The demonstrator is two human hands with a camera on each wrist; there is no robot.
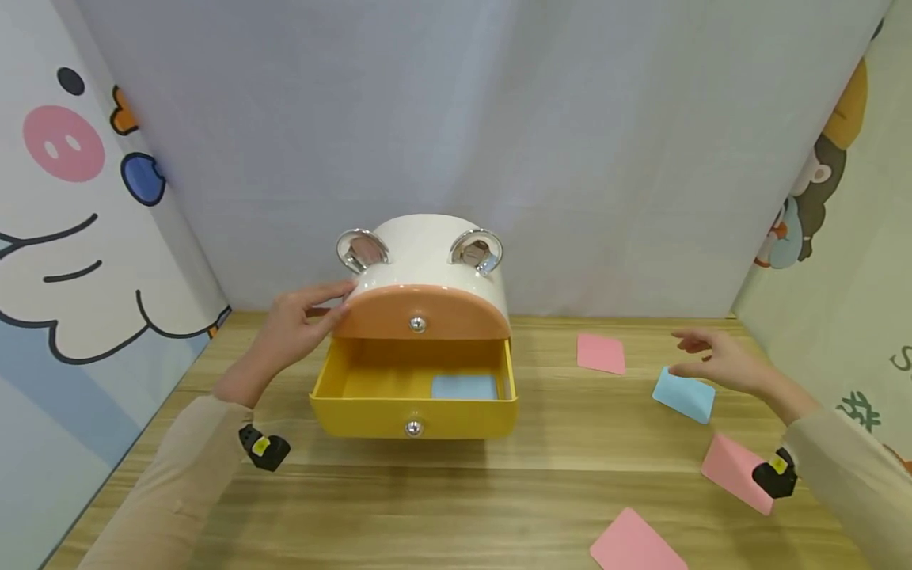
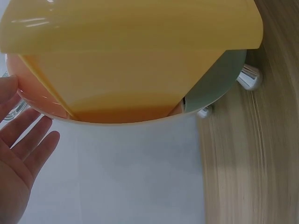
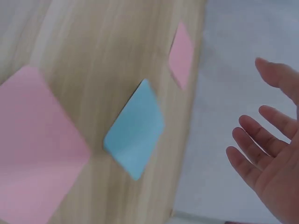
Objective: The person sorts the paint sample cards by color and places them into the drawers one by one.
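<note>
A storage box with a white rounded top, two silvery ears and an orange upper drawer (image 1: 385,313) stands at the middle back of the table. Below, its yellow drawer (image 1: 363,418) is pulled out, and a light blue card (image 1: 463,387) lies inside. With fingers mostly straight, my left hand (image 1: 288,326) touches the box's left side; the thumb is by the orange front in the left wrist view. Over a blue card (image 1: 689,397) on the table hovers my right hand (image 1: 730,364), fingers relaxed and holding nothing; the right wrist view shows it apart from the card (image 3: 134,130).
Pink cards lie on the wooden table: one (image 1: 601,353) at the back, one (image 1: 734,471) under the right wrist, one (image 1: 637,545) near the front. A pale curtain (image 1: 606,158) hangs behind, with cartoon panels (image 1: 64,237) at both sides.
</note>
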